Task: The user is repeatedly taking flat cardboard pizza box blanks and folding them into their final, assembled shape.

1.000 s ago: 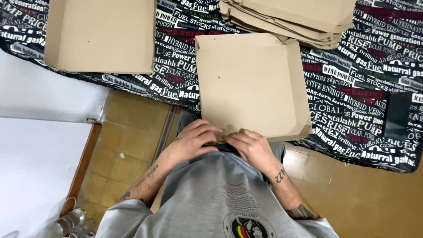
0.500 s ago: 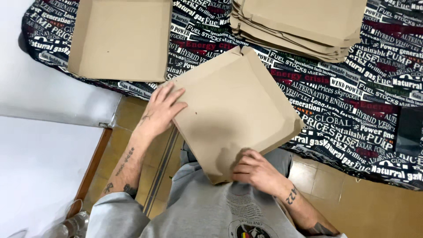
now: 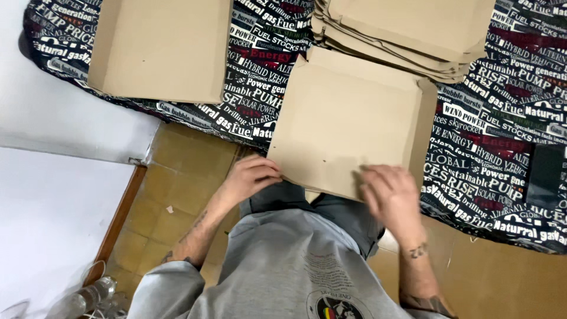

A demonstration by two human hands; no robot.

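Observation:
A flat brown cardboard box blank (image 3: 348, 124) lies on the printed black-and-white cloth (image 3: 260, 88), its near edge hanging over toward me. My left hand (image 3: 251, 177) curls around the blank's near left corner. My right hand (image 3: 390, 192) rests flat on the near edge, fingers spread and blurred. Both hands touch the same sheet.
A folded cardboard box (image 3: 159, 47) sits at the far left on the cloth. A stack of flat cardboard blanks (image 3: 413, 29) lies at the far right. A dark flat object (image 3: 544, 168) rests at the right. Tan floor tiles (image 3: 183, 195) and a white surface (image 3: 53, 218) lie below left.
The blank was turned from a diagonal position to lie square with the table edge. My left hand moved from its left side to the near left corner; my right hand shifted along the near edge.

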